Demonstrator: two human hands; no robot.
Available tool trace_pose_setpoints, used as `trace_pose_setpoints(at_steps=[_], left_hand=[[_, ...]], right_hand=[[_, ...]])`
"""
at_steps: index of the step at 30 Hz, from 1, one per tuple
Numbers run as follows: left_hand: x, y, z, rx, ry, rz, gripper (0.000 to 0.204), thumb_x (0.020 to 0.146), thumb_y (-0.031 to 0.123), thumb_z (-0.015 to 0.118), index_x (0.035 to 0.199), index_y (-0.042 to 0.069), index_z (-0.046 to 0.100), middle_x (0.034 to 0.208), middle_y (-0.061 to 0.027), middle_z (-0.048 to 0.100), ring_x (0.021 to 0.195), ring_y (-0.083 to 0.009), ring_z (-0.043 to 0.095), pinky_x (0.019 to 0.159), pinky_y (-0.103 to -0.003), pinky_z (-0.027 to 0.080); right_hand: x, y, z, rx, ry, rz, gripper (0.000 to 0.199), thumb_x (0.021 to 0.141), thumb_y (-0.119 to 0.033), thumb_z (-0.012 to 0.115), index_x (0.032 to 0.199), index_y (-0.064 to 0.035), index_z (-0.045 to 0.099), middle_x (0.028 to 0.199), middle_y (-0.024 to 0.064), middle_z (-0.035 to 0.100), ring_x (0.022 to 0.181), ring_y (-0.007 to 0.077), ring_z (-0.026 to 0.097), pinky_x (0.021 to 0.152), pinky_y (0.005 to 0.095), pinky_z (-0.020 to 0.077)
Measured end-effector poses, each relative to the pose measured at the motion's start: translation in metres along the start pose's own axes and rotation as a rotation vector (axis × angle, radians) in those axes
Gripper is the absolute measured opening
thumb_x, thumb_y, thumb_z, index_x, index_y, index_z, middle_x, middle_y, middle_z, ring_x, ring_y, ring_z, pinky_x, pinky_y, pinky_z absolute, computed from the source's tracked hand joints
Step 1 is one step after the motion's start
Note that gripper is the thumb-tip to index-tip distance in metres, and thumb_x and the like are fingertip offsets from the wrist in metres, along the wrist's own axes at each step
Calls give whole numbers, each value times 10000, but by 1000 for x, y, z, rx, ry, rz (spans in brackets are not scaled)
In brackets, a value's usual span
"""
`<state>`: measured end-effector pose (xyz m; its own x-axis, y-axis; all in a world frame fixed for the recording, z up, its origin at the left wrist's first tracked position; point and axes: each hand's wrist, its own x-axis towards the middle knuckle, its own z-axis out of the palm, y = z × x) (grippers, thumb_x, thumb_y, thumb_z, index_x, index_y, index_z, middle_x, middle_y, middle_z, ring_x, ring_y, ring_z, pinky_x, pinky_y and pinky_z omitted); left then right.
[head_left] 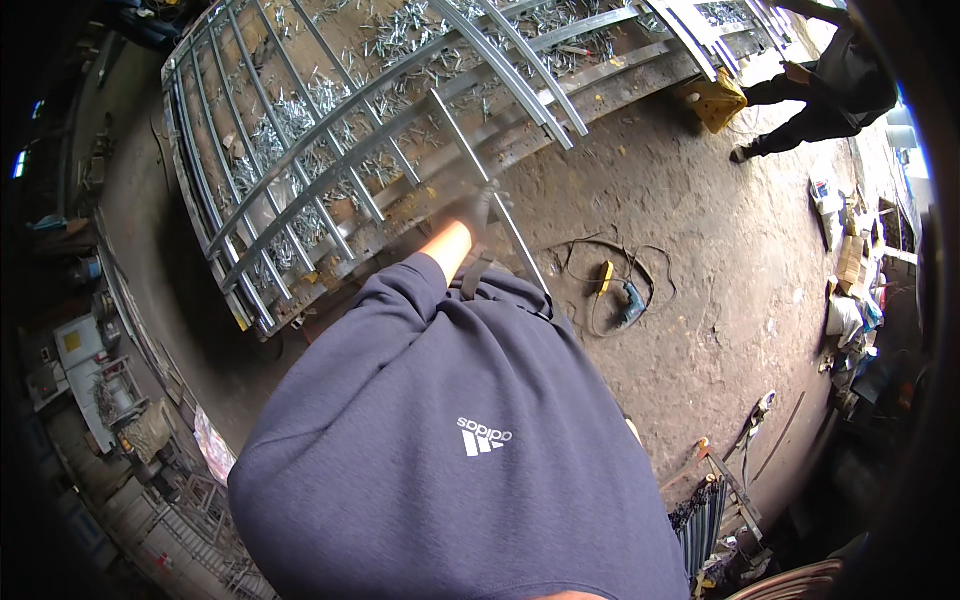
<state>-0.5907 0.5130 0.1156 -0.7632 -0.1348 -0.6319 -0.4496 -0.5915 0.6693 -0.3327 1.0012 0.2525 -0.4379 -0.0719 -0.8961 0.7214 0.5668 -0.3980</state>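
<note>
A metal bar is gripped by the gloved left hand at the near edge of the table; the right hand's state cannot be told. Floor, right: a drill.

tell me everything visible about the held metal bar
The metal bar looks long, narrow, straight and silvery. It slants from upper left to lower right, gripped by the left hand near its visible middle. Its upper end overlaps the table in view; whether they touch is unclear.
</note>
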Motion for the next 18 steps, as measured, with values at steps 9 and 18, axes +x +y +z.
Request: trace_pose_setpoints(at_steps=[9,18], left_hand=[[24,3,-12,-225,162,-43,357,1013,447,578,1121,106,578,979,-136,716,827,-310,716,755,-459,589],[59,18,-33,-259,152,-49,383,1014,471,553,1075,94,579,913,-141,697,780,-311,698,707,-463,581]], right_hand=[[-26,67,-37,3,-204,142,545,1050,-542,419,856,-83,639,685,3,583,631,131,530,587,327,454],[-43,40,-35,65,-298,131,559,1031,-562,462,828,-72,638,675,21,587,589,157,548,561,332,462]])
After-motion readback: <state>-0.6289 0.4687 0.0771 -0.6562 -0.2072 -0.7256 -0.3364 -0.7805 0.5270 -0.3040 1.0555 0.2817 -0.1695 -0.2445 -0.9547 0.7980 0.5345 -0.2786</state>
